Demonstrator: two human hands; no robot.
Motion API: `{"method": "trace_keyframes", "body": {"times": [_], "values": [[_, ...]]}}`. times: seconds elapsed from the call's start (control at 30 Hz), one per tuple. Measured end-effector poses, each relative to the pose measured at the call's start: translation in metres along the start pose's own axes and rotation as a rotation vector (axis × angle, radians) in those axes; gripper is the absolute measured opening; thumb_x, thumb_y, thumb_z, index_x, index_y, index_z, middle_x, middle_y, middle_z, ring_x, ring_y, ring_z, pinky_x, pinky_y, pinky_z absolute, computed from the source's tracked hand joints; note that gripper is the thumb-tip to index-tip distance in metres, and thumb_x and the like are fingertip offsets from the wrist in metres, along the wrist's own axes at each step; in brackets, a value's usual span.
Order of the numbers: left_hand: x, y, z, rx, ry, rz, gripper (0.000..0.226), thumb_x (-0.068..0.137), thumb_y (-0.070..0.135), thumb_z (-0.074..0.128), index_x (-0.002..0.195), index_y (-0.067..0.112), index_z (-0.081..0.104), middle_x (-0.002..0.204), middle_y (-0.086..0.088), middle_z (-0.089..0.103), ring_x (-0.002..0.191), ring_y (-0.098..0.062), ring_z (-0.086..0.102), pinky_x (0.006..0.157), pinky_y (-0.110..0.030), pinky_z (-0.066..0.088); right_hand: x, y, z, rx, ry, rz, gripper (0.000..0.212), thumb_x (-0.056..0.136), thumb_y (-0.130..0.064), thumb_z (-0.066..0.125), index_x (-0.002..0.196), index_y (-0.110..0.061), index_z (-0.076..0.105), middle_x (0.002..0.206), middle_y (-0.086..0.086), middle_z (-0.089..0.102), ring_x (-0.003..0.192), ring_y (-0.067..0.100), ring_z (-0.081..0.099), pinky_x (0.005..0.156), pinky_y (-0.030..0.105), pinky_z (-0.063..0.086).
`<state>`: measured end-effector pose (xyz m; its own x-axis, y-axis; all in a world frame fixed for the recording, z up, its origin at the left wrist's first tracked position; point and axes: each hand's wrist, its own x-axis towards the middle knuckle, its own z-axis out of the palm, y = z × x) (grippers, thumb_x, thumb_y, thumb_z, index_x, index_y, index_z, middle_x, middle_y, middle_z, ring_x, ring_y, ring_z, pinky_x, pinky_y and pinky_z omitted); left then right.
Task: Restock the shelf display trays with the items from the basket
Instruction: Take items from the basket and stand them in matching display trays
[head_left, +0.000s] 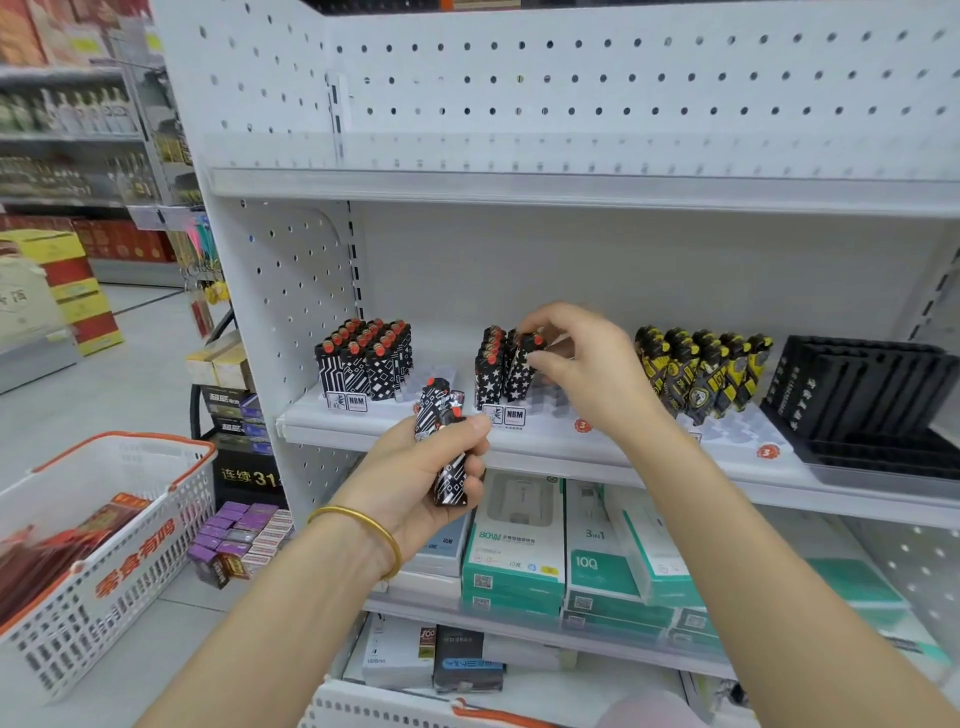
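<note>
While the right grip (582, 364) pinched a star-patterned lighter (519, 374) by its top in the middle tray (553, 408), the left grip (415, 478) curled round several geometric-patterned lighters (439, 410) just in front of the shelf (332, 434). The left tray (408, 392) stood partly filled with matching ones; the right tray (737, 431) held yellow lighters (701, 374). The basket (156, 519), near left, held red packets (62, 551).

The white shelf (524, 451) carries four display trays in a row. Just behind the left hand (423, 470) sits a white tray (401, 392) with patterned lighters (363, 358) upright in its left part. Under the right hand (584, 364), a second white tray (556, 411) holds star-printed lighters (496, 371). Right of that hand stands a third tray (737, 432) of yellow-and-black lighters (696, 374), then, furthest from both hands, a black tray (872, 397).
</note>
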<state>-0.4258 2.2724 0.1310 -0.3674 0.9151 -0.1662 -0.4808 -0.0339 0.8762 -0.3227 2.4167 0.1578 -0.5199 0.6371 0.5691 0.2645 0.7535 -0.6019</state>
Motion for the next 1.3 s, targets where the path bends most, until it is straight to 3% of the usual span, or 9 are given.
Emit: {"method": "trace_keyframes", "body": {"times": [0.03, 0.1, 0.37, 0.6, 0.83, 0.93, 1.0, 1.1, 1.3], "values": [[0.0, 0.0, 0.0, 0.0, -0.009, -0.005, 0.023, 0.068, 0.013, 0.07, 0.083, 0.007, 0.054, 0.064, -0.005, 0.056, 0.047, -0.009, 0.049, 0.038, -0.016, 0.04, 0.0, 0.001, 0.002, -0.031, 0.007, -0.014, 0.024, 0.082, -0.002, 0.063, 0.099, -0.019, 0.065, 0.091, 0.001, 0.052, 0.07, 0.0, 0.053, 0.068, 0.003, 0.043], [-0.001, -0.001, -0.001, 0.001, -0.025, -0.018, 0.032, 0.062, 0.019, 0.071, 0.088, 0.007, 0.054, 0.064, -0.004, 0.056, 0.047, -0.008, 0.049, 0.037, -0.015, 0.039, 0.001, 0.001, 0.004, -0.074, 0.024, -0.034, 0.025, 0.081, -0.003, 0.065, 0.101, -0.017, 0.068, 0.089, -0.001, 0.049, 0.068, -0.003, 0.049, 0.064, -0.001, 0.035], [0.002, -0.003, -0.002, -0.015, -0.065, -0.053, 0.044, 0.06, 0.034, 0.066, 0.091, 0.006, 0.054, 0.062, -0.004, 0.052, 0.044, -0.007, 0.045, 0.032, -0.011, 0.03, 0.005, -0.003, -0.001, -0.146, -0.028, -0.059, 0.026, 0.087, -0.005, 0.06, 0.105, -0.02, 0.071, 0.095, 0.005, 0.054, 0.082, 0.02, 0.059, 0.073, 0.029, 0.051], [0.004, -0.002, 0.002, -0.098, -0.051, -0.102, 0.047, 0.072, 0.05, 0.053, 0.089, 0.007, 0.054, 0.059, -0.005, 0.051, 0.039, -0.007, 0.042, 0.028, -0.01, 0.024, 0.002, -0.004, 0.008, -0.261, -0.031, -0.041, 0.032, 0.089, -0.007, 0.057, 0.116, -0.021, 0.066, 0.1, 0.004, 0.052, 0.097, 0.026, 0.057, 0.086, 0.037, 0.047], [0.004, -0.002, -0.002, -0.222, -0.096, -0.13, 0.035, 0.087, 0.04, 0.05, 0.09, 0.006, 0.055, 0.062, -0.005, 0.052, 0.044, -0.009, 0.046, 0.033, -0.013, 0.029, -0.012, -0.013, 0.007, -0.33, 0.018, -0.055, 0.042, 0.09, -0.005, 0.05, 0.123, -0.028, 0.06, 0.103, 0.003, 0.051, 0.093, 0.025, 0.056, 0.078, 0.039, 0.049], [0.004, -0.002, -0.003, -0.214, -0.126, -0.084, 0.032, 0.076, 0.031, 0.056, 0.094, 0.004, 0.056, 0.065, -0.007, 0.056, 0.049, -0.011, 0.05, 0.036, -0.016, 0.035, -0.025, -0.029, 0.001, -0.1, 0.067, -0.044, 0.025, 0.088, -0.011, 0.056, 0.107, -0.023, 0.068, 0.087, -0.005, 0.054, 0.077, 0.013, 0.056, 0.073, 0.03, 0.048], [0.003, -0.002, -0.003, -0.195, -0.141, -0.033, 0.028, 0.075, 0.025, 0.057, 0.093, 0.004, 0.057, 0.069, -0.009, 0.058, 0.054, -0.013, 0.052, 0.039, -0.017, 0.039, -0.037, -0.042, -0.001, 0.105, -0.088, 0.012, 0.009, 0.086, -0.022, 0.062, 0.091, -0.021, 0.069, 0.078, -0.01, 0.059, 0.069, 0.004, 0.053, 0.065, 0.023, 0.044], [0.003, -0.004, -0.003, -0.156, -0.148, 0.034, 0.035, 0.076, 0.018, 0.058, 0.107, 0.003, 0.056, 0.082, -0.012, 0.062, 0.06, -0.014, 0.058, 0.045, -0.02, 0.043, -0.049, -0.047, 0.001, 0.163, -0.228, 0.063, 0.015, 0.076, -0.032, 0.073, 0.085, -0.023, 0.065, 0.074, -0.004, 0.065, 0.064, 0.002, 0.052, 0.061, 0.022, 0.044], [0.0, -0.004, -0.007, -0.187, -0.177, 0.044, 0.038, 0.073, 0.005, 0.058, 0.11, 0.0, 0.058, 0.09, -0.015, 0.068, 0.073, -0.019, 0.067, 0.065, -0.033, 0.058, -0.046, -0.035, -0.009, 0.492, -0.319, 0.171, 0.021, 0.081, -0.001, 0.067, 0.092, -0.018, 0.065, 0.091, 0.003, 0.065, 0.076, 0.007, 0.059, 0.063, 0.019, 0.05]]}}
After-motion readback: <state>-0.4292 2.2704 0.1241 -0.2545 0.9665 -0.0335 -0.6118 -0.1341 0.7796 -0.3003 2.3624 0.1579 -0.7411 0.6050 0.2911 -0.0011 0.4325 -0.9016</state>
